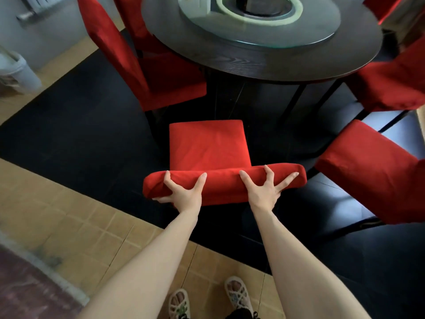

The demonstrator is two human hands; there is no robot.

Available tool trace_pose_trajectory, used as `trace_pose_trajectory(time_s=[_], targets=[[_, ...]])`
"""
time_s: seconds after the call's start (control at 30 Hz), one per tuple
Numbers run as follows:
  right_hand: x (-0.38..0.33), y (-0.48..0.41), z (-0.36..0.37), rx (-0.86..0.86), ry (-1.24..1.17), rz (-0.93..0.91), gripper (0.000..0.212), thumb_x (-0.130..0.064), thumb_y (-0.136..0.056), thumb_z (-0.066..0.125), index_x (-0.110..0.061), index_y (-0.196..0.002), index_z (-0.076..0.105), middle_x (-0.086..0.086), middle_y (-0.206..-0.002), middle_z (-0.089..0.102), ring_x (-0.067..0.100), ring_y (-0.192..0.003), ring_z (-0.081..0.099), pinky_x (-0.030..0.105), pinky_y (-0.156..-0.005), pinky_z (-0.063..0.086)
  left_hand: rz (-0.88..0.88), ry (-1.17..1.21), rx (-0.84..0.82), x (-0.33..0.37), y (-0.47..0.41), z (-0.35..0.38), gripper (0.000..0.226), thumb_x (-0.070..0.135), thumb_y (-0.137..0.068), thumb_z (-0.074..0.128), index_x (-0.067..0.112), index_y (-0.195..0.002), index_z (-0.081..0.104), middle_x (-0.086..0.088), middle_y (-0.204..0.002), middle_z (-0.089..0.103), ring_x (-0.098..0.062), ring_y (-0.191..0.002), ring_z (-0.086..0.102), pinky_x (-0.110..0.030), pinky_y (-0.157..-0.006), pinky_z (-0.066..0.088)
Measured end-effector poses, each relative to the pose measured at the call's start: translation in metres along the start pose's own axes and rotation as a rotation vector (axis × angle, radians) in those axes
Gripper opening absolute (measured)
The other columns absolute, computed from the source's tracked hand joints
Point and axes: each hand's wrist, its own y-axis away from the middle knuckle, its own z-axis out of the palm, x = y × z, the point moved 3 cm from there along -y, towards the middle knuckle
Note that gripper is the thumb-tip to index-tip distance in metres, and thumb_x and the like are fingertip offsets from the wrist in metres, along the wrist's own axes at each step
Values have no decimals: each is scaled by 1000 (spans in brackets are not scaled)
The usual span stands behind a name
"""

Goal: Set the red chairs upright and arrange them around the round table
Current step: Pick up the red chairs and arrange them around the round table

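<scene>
1. Gripping the padded top rail of the red fabric-covered dining chair (pixel 208 143), both hands were at work. The left hand (pixel 184 192) was wrapped round the rail, thumb and fingers hooked over its far edge. The right hand (pixel 264 189) was clawed over it, fingers spread and tips dug into the cloth.
2. That chair stood upright on the black floor mat (pixel 80 111), just short of the round dark wooden surface (pixel 264 65). Its seat faced the surface and was not yet tucked under the rim.
3. The cover looked soft and loose, so it would probably slide over the frame. A firm squeeze through the padding to the stiff rail beneath seemed the safer hold.
4. The chair was probably of middling weight. Hands set well apart on the rail should stop it twisting, and the mat might drag at the legs, so a slight lift would likely serve better than a flat push.
5. Another red chair (pixel 161 84) stood left of the surface and a further red chair (pixel 379 171) right of it. The gap between them was narrow, so the corners of the seat could catch.
</scene>
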Motion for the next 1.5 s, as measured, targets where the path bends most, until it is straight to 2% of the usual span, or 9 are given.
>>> trace_pose_trajectory(time_s=[0.13,0.27,0.5,0.7,0.83,1.1,1.3,1.43,1.5], targets=[[-14,-1,17,16,15,45,89,-68,-70,73,-39,-145,36,-13,-152,-40,43,-130,39,44,-97,42,20,-19,-32,8,-23,-6,103,56,-66,82,46,-143,14,-28,-151,-29,-43,-117,52,-28,-84,46],[-32,-9,31,13,23,154,100,-70,-67,74,-39,-150,29,-8,-149,-45,47,-126,42,47,-96,45,20,-24,-56,16,-41,-8,103,54,-67,83,46,-144,14,-27,-152,-28,-43,-118,51,-28,-83,45],[-54,-22,57,70,2,168,94,-66,-70,74,-39,-149,30,-8,-149,-45,44,-124,42,47,-93,46,60,-40,-70,38,-74,-6,103,53,-67,83,45,-144,15,-26,-152,-22,-28,-94,48,-28,-79,45],[-55,-17,65,101,-11,182,85,-60,-77,72,-39,-148,30,-11,-150,-43,43,-130,34,51,-94,45,56,-48,-94,38,-80,-8,103,52,-67,83,45,-144,15,-26,-152,-21,-27,-97,46,-27,-79,45],[-56,-11,69,144,-23,186,76,-53,-83,70,-40,-147,32,-11,-152,-40,41,-135,29,42,-86,41,39,-52,-128,36,-81,-8,100,52,-67,83,46,-142,16,-27,-150,-17,-34,-105,51,-28,-82,46],[-59,11,81,258,-70,267,69,-43,-88,68,-38,-147,34,-5,-156,-36,43,-135,29,45,-96,41,70,-109,-205,37,-88,-19,99,52,-68,83,41,-142,19,-31,-149,-21,-41,-107,57,-25,-80,45],[-54,39,87,336,-101,325,69,-41,-88,69,-36,-147,35,-2,-157,-34,43,-130,35,41,-95,39,85,-164,-308,35,-92,-36,100,51,-68,82,41,-143,17,-31,-149,-22,-42,-111,55,-27,-82,44],[-52,54,91,380,-120,346,69,-41,-87,69,-37,-147,34,-3,-156,-35,41,-127,37,37,-85,36,97,-201,-356,35,-96,-43,102,51,-68,83,40,-144,17,-33,-149,-27,-46,-114,54,-28,-83,43],[-52,59,93,397,-133,353,71,-41,-87,69,-38,-148,33,-4,-156,-35,42,-127,38,39,-88,38,104,-219,-376,37,-97,-46,102,51,-68,83,39,-145,16,-34,-148,-29,-46,-115,54,-28,-82,43]])
